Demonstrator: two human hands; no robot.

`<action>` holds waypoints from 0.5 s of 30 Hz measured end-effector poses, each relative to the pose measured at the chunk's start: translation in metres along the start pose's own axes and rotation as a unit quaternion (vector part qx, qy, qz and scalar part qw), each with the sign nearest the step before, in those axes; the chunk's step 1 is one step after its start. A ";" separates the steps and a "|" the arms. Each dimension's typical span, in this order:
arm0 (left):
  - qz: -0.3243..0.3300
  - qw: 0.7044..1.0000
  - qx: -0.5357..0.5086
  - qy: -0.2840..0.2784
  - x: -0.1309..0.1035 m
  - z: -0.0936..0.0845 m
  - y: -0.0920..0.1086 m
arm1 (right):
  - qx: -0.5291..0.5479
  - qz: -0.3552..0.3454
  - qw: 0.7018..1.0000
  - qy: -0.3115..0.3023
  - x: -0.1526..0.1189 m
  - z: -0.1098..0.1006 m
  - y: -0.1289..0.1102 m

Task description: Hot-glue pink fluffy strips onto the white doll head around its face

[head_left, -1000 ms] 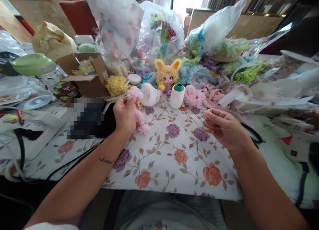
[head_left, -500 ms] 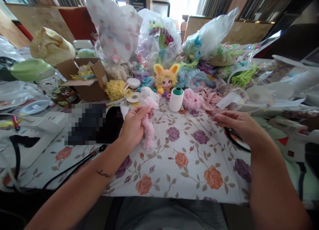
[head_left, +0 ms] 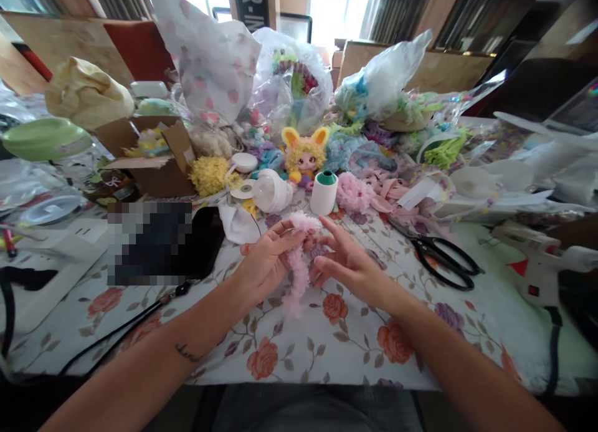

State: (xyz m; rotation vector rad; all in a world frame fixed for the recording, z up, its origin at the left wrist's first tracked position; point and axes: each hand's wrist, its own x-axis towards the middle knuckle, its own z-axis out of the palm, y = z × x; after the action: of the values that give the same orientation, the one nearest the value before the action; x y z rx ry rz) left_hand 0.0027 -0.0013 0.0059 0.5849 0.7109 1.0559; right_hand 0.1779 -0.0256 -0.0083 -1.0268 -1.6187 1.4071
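Observation:
My left hand (head_left: 267, 257) is closed on a piece of fluffy pink yarn (head_left: 299, 273), pinched between thumb and fingers. One end of the yarn curls over the fingertips and the other hangs down toward the flowered cloth. Close by on the right is my right hand (head_left: 348, 264), its fingers apart and curved toward the yarn. Its index fingertip reaches the yarn's upper end; whether it touches cannot be made out. Behind the hands stand a white thread cone (head_left: 323, 194) with a green top and a clear-and-white container (head_left: 272, 192) lying tilted.
Black-handled scissors (head_left: 443, 257) lie on the right, with a white glue gun (head_left: 530, 257) beyond them. A dark phone (head_left: 203, 242) rests at the left. A yellow-eared doll (head_left: 306, 158), yarn heaps, plastic bags and a cardboard box (head_left: 163, 170) crowd the back.
My right hand has come in from the right to beside my left hand, uncovering the scissors. My left hand has moved slightly right and nearer to me with the pink yarn.

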 end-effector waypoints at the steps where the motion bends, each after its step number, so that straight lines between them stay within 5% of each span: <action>1: -0.006 1.000 0.002 -0.005 -0.001 0.000 0.001 | -0.011 0.007 1.000 0.009 0.000 0.001 0.002; 6: -0.052 0.997 0.047 -0.021 -0.003 -0.003 0.003 | -0.091 0.021 0.990 0.107 -0.002 -0.007 -0.001; 15: -0.088 0.987 0.133 -0.024 0.000 -0.005 -0.002 | -0.198 -0.059 0.971 0.119 -0.009 -0.005 -0.010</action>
State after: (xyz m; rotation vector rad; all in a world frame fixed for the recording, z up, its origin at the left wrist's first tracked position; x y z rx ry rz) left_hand 0.0004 -0.0015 0.0011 0.7601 0.8523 0.7850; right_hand 0.1845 -0.0324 0.0019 -1.2474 -1.7828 0.8610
